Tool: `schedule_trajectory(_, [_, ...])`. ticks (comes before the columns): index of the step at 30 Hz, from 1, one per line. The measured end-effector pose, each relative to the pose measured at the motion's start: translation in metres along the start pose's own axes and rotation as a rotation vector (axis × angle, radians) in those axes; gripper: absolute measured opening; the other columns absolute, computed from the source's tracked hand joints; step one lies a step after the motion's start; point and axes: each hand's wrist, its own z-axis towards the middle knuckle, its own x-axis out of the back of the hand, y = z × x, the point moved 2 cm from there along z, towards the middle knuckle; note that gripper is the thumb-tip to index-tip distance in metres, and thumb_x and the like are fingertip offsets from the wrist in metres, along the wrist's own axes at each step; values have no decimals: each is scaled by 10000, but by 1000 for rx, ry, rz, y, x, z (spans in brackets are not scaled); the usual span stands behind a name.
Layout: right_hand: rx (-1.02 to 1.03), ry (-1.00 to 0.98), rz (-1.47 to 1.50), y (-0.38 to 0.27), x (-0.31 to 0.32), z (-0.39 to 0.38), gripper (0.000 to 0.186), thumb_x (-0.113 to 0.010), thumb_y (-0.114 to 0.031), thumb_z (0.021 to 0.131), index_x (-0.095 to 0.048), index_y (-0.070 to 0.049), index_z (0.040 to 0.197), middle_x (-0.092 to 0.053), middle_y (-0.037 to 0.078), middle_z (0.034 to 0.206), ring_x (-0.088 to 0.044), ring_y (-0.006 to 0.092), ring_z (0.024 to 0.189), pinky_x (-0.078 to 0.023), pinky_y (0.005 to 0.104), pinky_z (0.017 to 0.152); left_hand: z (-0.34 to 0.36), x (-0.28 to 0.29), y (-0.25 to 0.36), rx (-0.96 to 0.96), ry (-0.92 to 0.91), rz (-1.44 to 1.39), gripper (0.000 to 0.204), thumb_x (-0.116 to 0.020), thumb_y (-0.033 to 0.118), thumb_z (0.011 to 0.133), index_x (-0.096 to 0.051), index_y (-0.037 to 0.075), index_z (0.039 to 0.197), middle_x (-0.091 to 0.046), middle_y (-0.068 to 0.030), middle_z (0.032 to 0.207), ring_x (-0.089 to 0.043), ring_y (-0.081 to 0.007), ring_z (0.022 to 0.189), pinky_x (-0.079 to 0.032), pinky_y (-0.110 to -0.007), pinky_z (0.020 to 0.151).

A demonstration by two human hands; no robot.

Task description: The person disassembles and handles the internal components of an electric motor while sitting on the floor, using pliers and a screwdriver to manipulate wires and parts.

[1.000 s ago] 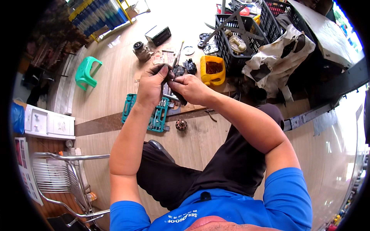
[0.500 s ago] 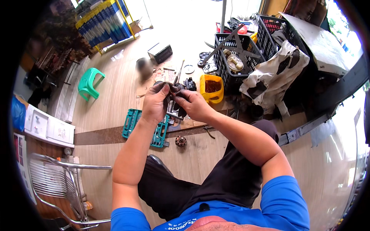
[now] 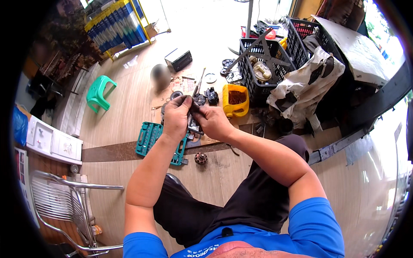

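Note:
My left hand (image 3: 176, 115) and my right hand (image 3: 212, 121) meet over the work spot, fingers blackened and closed together. Between the fingertips is a small dark part (image 3: 193, 106), mostly covered, whose kind I cannot make out. Beyond the hands lie a long thin screwdriver-like tool (image 3: 200, 81), a black motor-like part (image 3: 211, 95) and a dark ring (image 3: 176, 94). Below my left wrist sits an open teal socket-set case (image 3: 149, 136). A round rotor with copper-brown windings (image 3: 201, 158) rests on the floor nearer to me.
To the right of the work spot stands a cut-open yellow jug (image 3: 235, 99) with brown contents. Black crates (image 3: 270, 88) hold metal parts, with a stained white cloth (image 3: 308, 86) beside them. A green stool (image 3: 100, 92) and a metal chair (image 3: 58, 202) are on the left.
My hands have shifted slightly, with the right fingers curling in closer to the left. More of the parts beyond them shows now.

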Motion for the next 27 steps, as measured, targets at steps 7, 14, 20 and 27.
schedule_trajectory(7, [-446, -196, 672, 10, 0, 6, 209, -601, -174, 969, -698, 5, 1021, -632, -29, 745, -519, 46, 648, -446, 250, 577, -4, -4, 10, 55, -79, -161, 162, -579, 144, 982, -662, 4, 983, -680, -63, 891, -631, -131, 790, -523, -257, 727])
schedule_trajectory(14, [-309, -143, 354, 5, 3, 4, 206, -583, -161, 976, -684, 7, 1040, -639, 6, 753, -515, 46, 684, -473, 256, 635, -11, -17, 10, 92, -32, -167, 219, -544, 182, 1007, -654, -7, 1025, -680, -67, 939, -634, -131, 814, -529, -264, 753])
schedule_trajectory(20, [-218, -91, 281, 12, -1, 4, 191, -606, -175, 945, -698, -14, 993, -633, 85, 660, -530, 89, 594, -461, 306, 575, -7, -13, -3, 28, 45, -86, 234, -552, 212, 1006, -657, 3, 1005, -674, -49, 923, -604, -109, 796, -498, -248, 747])
schedule_trajectory(27, [-95, -56, 82, 6, -3, 6, 174, -619, -178, 920, -698, -25, 945, -633, 148, 673, -573, 167, 574, -476, 331, 595, -8, -10, 1, -76, 84, 267, 233, -539, 197, 1010, -657, -3, 983, -654, -16, 857, -561, -86, 755, -466, -242, 704])
